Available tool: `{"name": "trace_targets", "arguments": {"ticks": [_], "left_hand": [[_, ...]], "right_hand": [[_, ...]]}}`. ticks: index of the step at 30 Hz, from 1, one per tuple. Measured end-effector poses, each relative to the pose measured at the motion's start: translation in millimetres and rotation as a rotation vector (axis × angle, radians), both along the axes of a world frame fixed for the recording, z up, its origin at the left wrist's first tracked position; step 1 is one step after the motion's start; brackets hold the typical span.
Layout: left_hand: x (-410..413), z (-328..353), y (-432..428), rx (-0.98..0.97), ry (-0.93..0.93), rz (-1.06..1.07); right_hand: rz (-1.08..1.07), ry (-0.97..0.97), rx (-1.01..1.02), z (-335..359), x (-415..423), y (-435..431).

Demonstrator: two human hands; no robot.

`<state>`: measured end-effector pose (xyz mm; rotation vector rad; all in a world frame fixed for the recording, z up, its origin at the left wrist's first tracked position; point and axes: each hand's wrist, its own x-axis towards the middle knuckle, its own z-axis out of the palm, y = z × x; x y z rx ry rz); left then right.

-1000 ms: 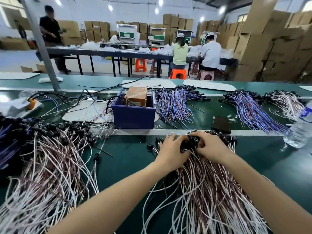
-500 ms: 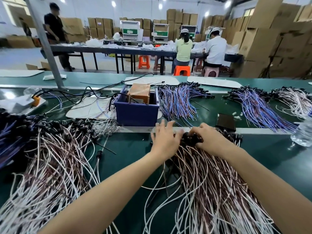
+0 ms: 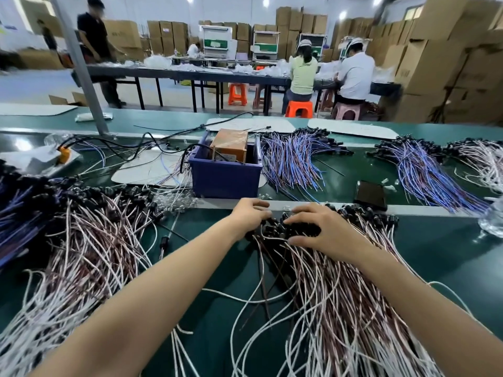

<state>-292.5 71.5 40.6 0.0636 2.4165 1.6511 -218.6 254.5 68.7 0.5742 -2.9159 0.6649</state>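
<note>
Wire bundle point(image 3: 340, 308), centre frame, tail cut off below: connector ends point(image 3: 277, 229) partly hidden under hands. Left hand point(image 3: 249, 217) curled, grip unclear; right hand point(image 3: 326, 232) spread, pressing them.

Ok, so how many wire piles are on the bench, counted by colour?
White-brown piles: 3 (left, middle, far right)
Blue piles: 3 (far left, middle, right)
Total: 6
</note>
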Motion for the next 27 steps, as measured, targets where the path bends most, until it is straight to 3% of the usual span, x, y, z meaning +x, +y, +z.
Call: {"name": "trace_targets", "arguments": {"ticks": [3,12,18,21,27], "left_hand": [[2.4,2.7,-5.5,0.061,0.046,-0.023],[6.3,5.5,-19.2,-0.045,0.128,-0.003],[14.6,16.2,-17.8,-0.018,0.156,-0.069],[23.7,28.4,-9.2,0.079,0.169,-0.151],[39.5,39.4,1.8,0.03,0.215,-0.152]], "right_hand": [[-0.046,0.106,-0.018,-9.7,2.3,-3.8],[-0.177,0.358,-0.225,-20.0,7.9,-10.8],[-0.285,0.361,-0.175,-21.5,8.1,-10.5],[-0.186,0.407,-0.236,-8.3,10.7,-19.3],[-0.087,0.246,-0.265,3.2,3.5,-30.4]]}}
